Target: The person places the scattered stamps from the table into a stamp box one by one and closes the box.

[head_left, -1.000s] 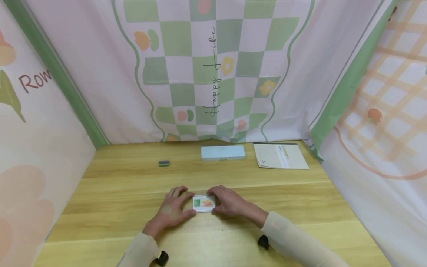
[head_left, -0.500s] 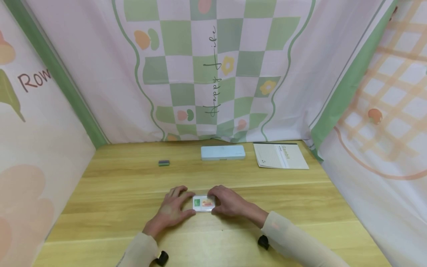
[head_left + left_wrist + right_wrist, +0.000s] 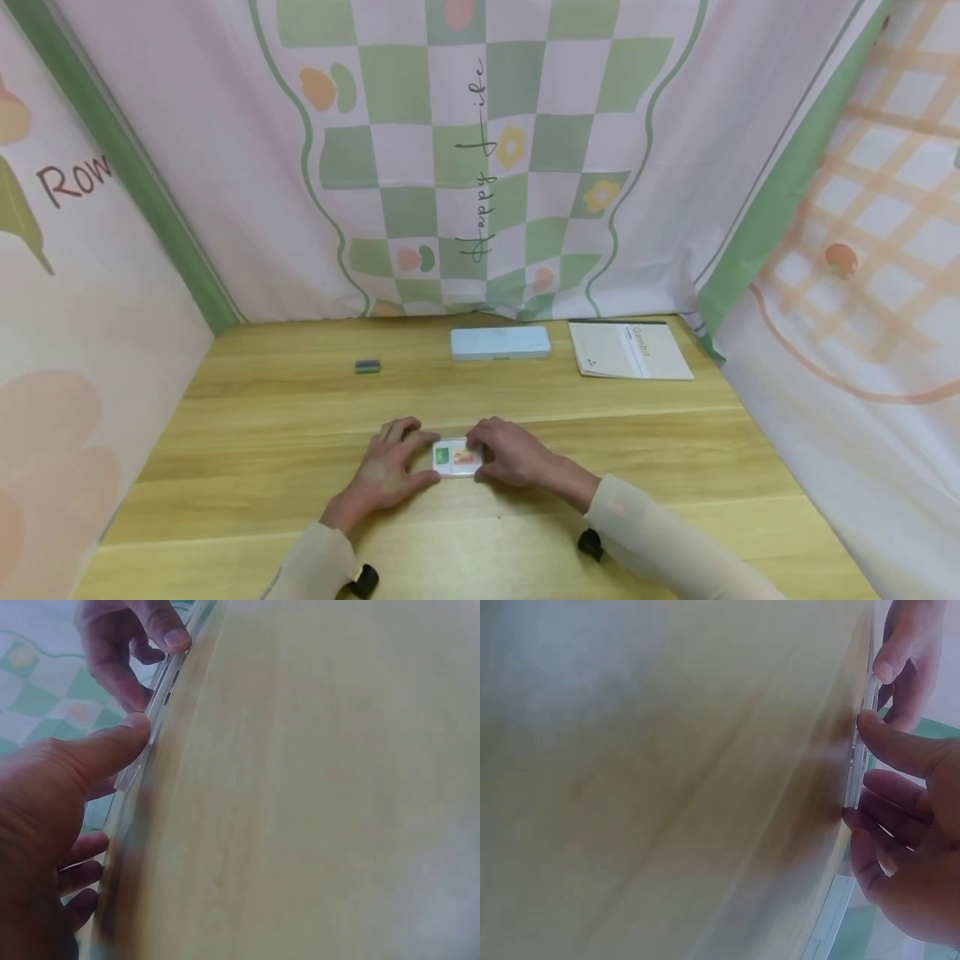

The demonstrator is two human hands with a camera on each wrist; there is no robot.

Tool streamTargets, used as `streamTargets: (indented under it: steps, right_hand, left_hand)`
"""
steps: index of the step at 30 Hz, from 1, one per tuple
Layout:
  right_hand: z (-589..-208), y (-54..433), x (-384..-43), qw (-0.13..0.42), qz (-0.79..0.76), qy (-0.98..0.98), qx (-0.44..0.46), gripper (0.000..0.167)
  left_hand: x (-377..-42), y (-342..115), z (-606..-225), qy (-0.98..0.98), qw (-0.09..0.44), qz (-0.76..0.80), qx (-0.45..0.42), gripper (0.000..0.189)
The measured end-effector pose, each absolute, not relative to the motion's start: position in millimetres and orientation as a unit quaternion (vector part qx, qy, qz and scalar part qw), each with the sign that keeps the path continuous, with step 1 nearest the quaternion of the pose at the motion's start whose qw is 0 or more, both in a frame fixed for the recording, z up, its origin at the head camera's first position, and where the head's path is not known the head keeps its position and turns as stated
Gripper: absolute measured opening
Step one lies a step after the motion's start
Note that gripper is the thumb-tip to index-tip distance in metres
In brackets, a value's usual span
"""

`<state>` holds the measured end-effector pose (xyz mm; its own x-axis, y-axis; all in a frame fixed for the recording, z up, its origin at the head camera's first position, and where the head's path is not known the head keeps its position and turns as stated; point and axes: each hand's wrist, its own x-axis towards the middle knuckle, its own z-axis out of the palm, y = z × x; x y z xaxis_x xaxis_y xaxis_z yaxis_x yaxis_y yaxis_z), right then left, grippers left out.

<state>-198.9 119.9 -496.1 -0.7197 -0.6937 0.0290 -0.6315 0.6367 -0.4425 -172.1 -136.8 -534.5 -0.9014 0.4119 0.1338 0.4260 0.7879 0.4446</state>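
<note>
A small flat clear plastic case (image 3: 459,457), with a green square and an orange picture showing on its face, lies low over the table between both hands in the head view. My left hand (image 3: 386,468) grips its left end, thumb at the near edge and index finger at the far edge. At the opposite end, my right hand (image 3: 517,452) holds it between thumb and fingers, partly covering the right side. From the left wrist, the case's thin edge (image 3: 129,776) shows under the thumb. The right wrist view also shows its narrow side (image 3: 853,776), close along the tabletop.
Toward the back of the wooden table (image 3: 285,400) lie a pale blue pencil case (image 3: 500,343), a notebook (image 3: 632,350) at right and a small dark-and-green block (image 3: 367,367) at left. A patterned curtain (image 3: 525,208) hangs behind the table's far edge.
My right hand's fingers have shifted slightly at the case's right end. The left hand and the case have hardly moved.
</note>
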Motion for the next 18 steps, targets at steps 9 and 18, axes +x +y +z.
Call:
streamTargets:
  steps: [9,18]
  right_hand:
    - [-492.6,116.2,-198.0,0.06,-0.188,0.913,-0.357,0.044]
    - [-494.2,113.4,-196.6,0.042,-0.169,0.924,-0.34,0.043]
  left_hand:
    - [-174.4,-136.2,-532.4,-0.946,0.01,-0.243,-0.214,0.054]
    - [-174.6,-132.4,-527.3,-0.948,-0.009,-0.237,-0.211,0.052]
